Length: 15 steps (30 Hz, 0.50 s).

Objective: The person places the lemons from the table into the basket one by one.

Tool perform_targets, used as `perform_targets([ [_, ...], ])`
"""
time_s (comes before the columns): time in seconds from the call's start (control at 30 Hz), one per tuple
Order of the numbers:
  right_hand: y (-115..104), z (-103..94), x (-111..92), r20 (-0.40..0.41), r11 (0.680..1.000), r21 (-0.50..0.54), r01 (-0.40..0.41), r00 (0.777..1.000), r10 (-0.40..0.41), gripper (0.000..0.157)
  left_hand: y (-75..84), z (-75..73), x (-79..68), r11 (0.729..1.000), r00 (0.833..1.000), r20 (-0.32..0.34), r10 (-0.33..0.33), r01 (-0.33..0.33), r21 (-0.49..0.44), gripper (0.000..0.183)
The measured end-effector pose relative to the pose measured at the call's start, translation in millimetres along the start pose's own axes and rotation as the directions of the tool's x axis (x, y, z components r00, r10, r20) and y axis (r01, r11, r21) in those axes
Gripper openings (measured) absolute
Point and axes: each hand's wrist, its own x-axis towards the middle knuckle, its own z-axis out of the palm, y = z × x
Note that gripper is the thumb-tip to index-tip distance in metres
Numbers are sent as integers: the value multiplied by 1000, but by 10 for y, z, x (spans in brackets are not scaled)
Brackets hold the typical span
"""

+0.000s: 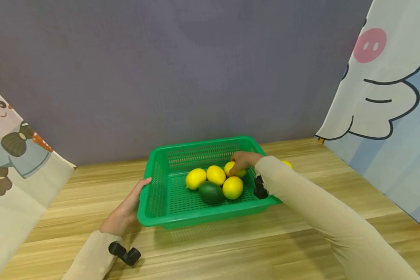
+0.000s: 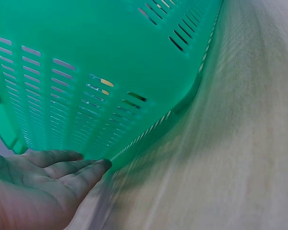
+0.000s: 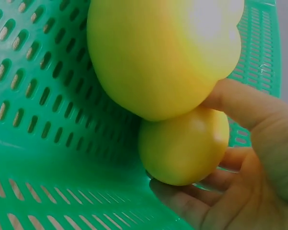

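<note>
A green plastic basket (image 1: 210,212) with slotted walls stands on the table. My left hand (image 1: 127,206) holds its left side, thumb at the rim and fingers (image 2: 86,179) nearly straight along the outer wall. Inside the basket, my right hand (image 1: 244,161) grips a lemon (image 3: 182,146), with the thumb on one side and the fingers under it. Beside that lemon lie another lemon (image 1: 216,175), a lemon at the left (image 1: 195,179) and a rounder one in front (image 1: 233,188). A dark green oval fruit (image 1: 210,193) sits among them.
Right of the basket, a yellow object (image 1: 287,164) peeks out behind the right sleeve (image 1: 301,194), mostly hidden. The wood-grain table (image 1: 210,252) ends at a grey wall (image 1: 196,77). Cartoon-printed sheets hang at the left (image 1: 17,155) and right (image 1: 388,116).
</note>
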Motion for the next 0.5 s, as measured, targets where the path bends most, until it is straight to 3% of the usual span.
perform_targets([
  [0.23, 2, 4, -37, 9, 999, 38, -13, 1000, 12, 51, 20, 27, -6, 1000, 999, -42, -26, 27, 10, 42],
  [0.5, 3, -2, -65, -3, 999, 42, -10, 1000, 10, 57, 17, 26, -10, 1000, 1000, -17, -11, 11, -6, 41],
])
